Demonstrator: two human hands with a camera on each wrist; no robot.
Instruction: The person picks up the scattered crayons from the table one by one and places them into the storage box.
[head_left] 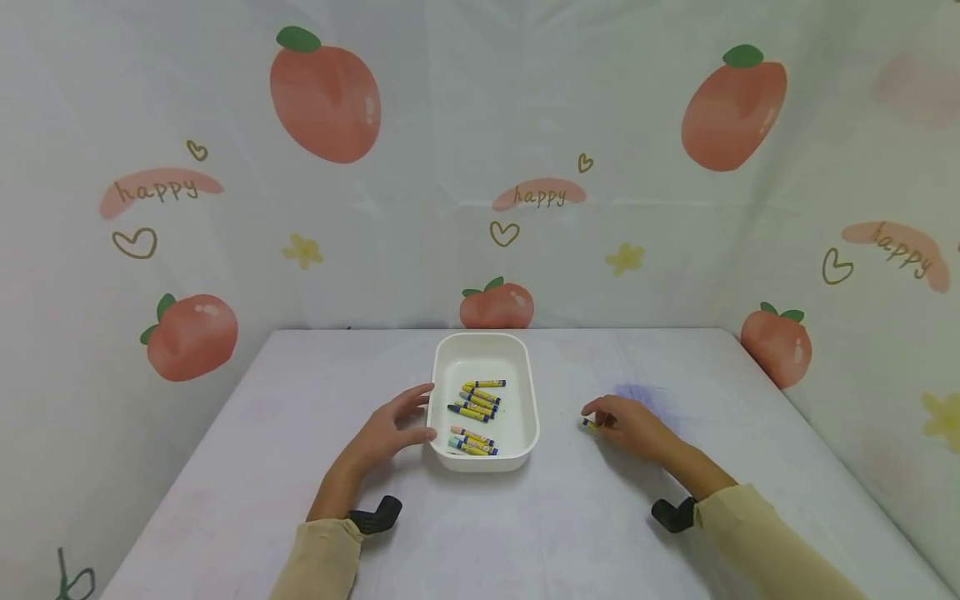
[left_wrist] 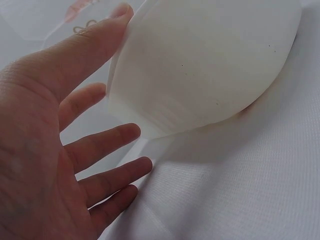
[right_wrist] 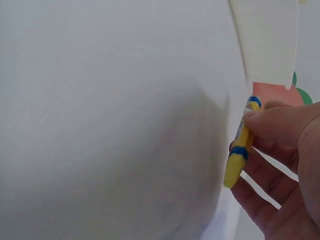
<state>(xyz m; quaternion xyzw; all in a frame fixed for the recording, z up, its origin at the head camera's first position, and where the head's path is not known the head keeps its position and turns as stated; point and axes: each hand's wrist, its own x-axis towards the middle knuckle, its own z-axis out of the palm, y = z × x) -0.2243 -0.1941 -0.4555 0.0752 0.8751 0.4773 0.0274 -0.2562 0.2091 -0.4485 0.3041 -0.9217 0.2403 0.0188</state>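
Observation:
A white rectangular tray stands on the table in the middle of the head view, with several yellow-wrapped crayons lying inside. My left hand is at the tray's left side. The left wrist view shows its thumb touching the tray's rim and its fingers spread, fairly straight, beside the wall. To the right of the tray, my right hand pinches a yellow crayon with blue bands between thumb and fingers. That crayon's yellow tip points downward in the right wrist view.
A white cloth covers the table. Right of the tray, a bluish-purple smudge marks the cloth behind my right hand. A white curtain with printed fruit hangs at the back and sides. Each wrist wears a black device.

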